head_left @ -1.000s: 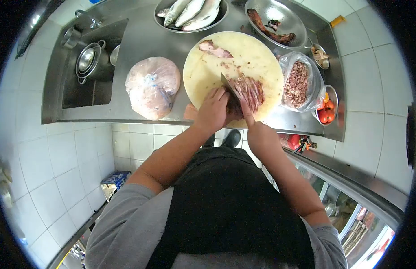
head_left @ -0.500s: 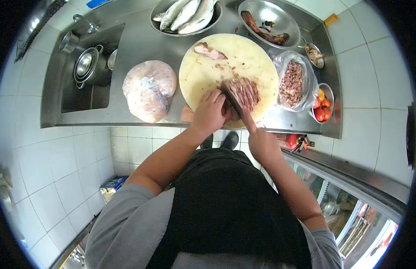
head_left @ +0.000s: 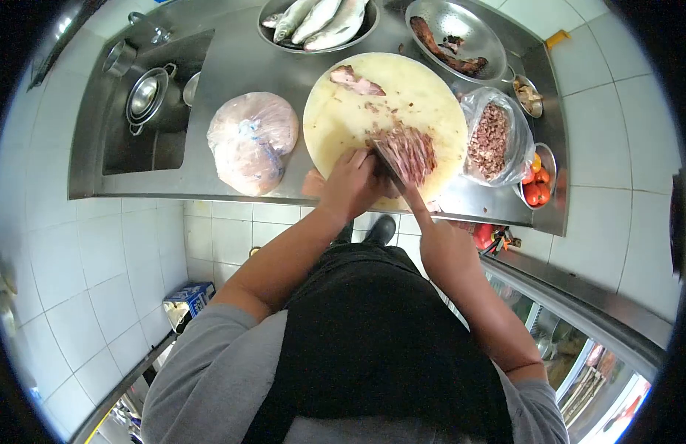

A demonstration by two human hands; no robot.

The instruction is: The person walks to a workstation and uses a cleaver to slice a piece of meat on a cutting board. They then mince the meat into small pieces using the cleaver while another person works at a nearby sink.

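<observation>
A round, pale yellow cutting board (head_left: 332, 122) lies on the steel counter. On it, thin strips of reddish-brown meat (head_left: 413, 152) lie in a pile to the right of a knife (head_left: 391, 170). My right hand (head_left: 446, 248) grips the knife at the board's near edge, its index finger stretched along the blade. My left hand (head_left: 352, 181) is closed, with its fingers bent over meat just left of the blade. That meat is mostly hidden beneath the hand. A larger meat piece (head_left: 358, 81) rests toward the board's far side, with small scraps scattered nearby.
Left of the board sit a tied plastic bag (head_left: 250, 140) and a sink (head_left: 139, 155) with pots. Behind are a bowl (head_left: 324, 48) of fish and a colander (head_left: 483, 41) with dark meat. Chopped meat (head_left: 489, 140) in a bag and tomatoes (head_left: 534, 191) are at right.
The whole view has shifted slightly, so the counter things appear farther right. Both hands remain at the meat; the knife blade is still between the left fingers and the cut strips.
</observation>
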